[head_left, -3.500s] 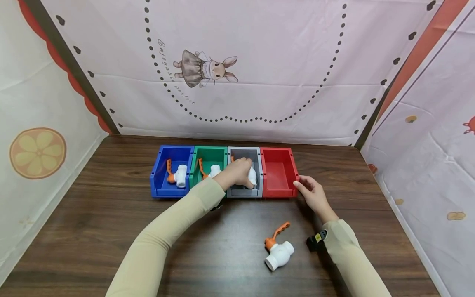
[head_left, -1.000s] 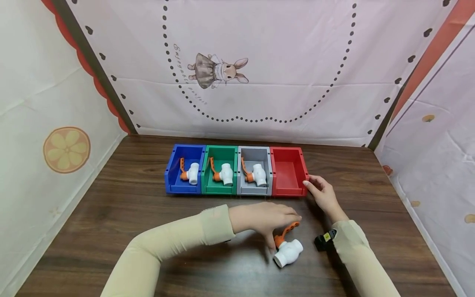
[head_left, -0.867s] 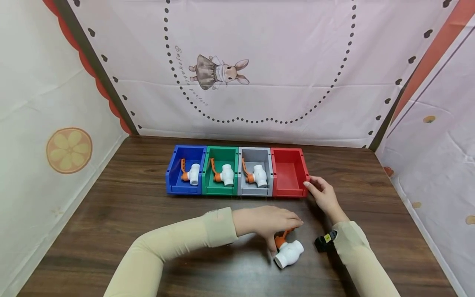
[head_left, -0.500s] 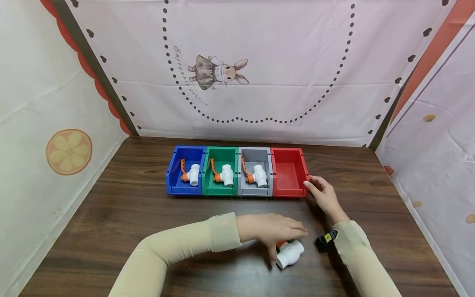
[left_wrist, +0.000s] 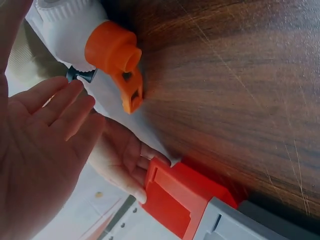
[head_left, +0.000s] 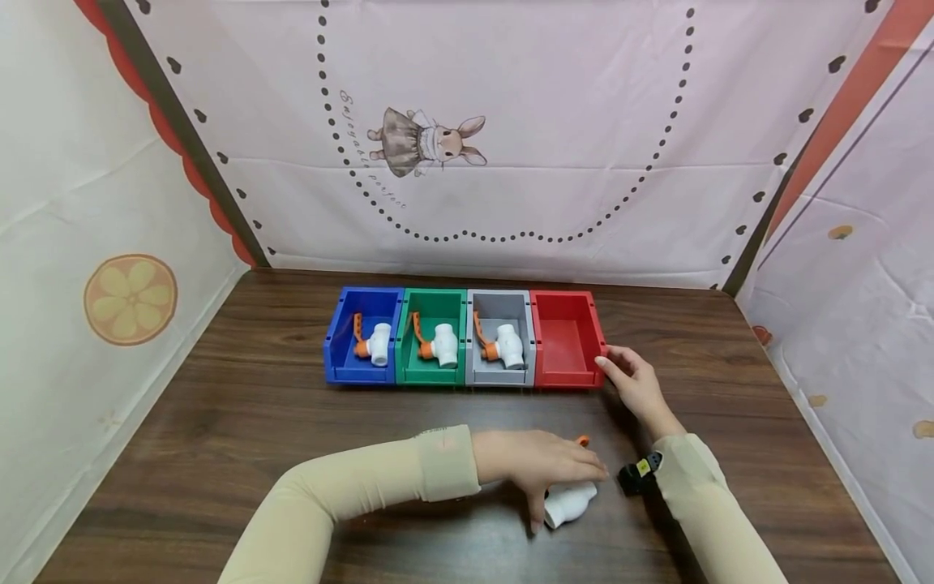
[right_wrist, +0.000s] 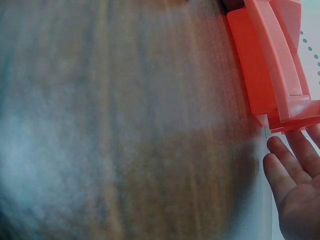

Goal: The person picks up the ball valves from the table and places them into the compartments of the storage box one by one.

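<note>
**White valve under the left hand, red bin at the right**

Pink backdrop cloth (head_left: 511,122) bears a rabbit drawing and curved script, too small to read. On the wooden table (head_left: 219,422), the left hand (head_left: 536,462) lies with fingers spread and nearly straight over a white valve (head_left: 569,503) with an orange handle (left_wrist: 127,75), not gripping it. The right hand (head_left: 635,385), fingers straight, touches the near right corner of the red bin (head_left: 567,337). Blue bin (head_left: 343,357), green bin (head_left: 409,361) and grey bin (head_left: 474,361) each hold a similar valve.

By the left hand's fingers (head_left: 576,464) lies a white plastic valve (head_left: 571,504) with an orange handle (left_wrist: 125,67); the right hand's fingertips (head_left: 605,362) touch a red plastic bin (head_left: 566,376).
</note>
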`<state>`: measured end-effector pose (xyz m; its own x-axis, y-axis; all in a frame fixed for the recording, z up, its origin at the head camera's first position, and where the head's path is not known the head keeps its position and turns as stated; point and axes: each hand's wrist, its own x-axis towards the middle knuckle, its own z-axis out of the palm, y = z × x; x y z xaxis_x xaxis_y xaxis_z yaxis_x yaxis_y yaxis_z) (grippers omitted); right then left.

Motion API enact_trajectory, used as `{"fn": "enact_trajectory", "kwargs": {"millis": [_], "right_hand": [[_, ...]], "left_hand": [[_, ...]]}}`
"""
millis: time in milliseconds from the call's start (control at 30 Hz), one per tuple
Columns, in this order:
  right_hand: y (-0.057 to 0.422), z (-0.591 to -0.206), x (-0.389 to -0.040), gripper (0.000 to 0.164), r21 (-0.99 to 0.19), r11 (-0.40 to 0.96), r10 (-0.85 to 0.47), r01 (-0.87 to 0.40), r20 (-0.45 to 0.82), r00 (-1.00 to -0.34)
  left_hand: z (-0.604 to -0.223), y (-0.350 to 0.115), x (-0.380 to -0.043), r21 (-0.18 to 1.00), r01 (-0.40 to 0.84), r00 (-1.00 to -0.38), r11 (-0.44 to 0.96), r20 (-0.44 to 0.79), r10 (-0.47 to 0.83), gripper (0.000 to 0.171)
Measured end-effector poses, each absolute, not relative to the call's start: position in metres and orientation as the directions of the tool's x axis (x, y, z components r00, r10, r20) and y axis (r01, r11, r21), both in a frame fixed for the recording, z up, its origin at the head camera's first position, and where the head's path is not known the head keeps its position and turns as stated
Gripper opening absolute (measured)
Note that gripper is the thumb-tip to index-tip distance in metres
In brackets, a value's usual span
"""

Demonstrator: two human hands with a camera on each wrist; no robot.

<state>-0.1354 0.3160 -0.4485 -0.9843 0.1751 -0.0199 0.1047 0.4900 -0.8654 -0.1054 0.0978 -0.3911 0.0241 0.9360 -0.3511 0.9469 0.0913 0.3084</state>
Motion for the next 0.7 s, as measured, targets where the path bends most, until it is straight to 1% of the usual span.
{"fn": "enact_trajectory", "kwargs": {"millis": [100, 200, 467, 700], "right_hand": [[0.3155, -0.4489, -0.1357, 0.05, -0.866, 0.488, 0.177, 0.105, -0.02, -0.984], [0.315, -0.4491, -0.1364, 0.049, -0.87, 0.482, 0.178, 0.104, -0.019, -0.984], [0.3157, -0.448, -0.1362, 0.05, -0.871, 0.479, 0.175, 0.112, -0.031, -0.984], [0.3156, -0.4478, -0.1361, 0.051, -0.867, 0.484, 0.172, 0.116, -0.036, -0.984]], "left_hand": [[-0.393, 0.0987, -0.1043, 0.294, 0.95, 0.01, 0.107, -0.371, 0.929, 0.107], [-0.3946, 0.0991, -0.1035, 0.271, 0.956, 0.004, 0.111, -0.389, 0.921, 0.106], [-0.3976, 0.0997, -0.1019, 0.278, 0.953, 0.008, 0.12, -0.419, 0.908, 0.099], [-0.3994, 0.0999, -0.1021, 0.295, 0.947, 0.0, 0.128, -0.398, 0.917, 0.09]]}}
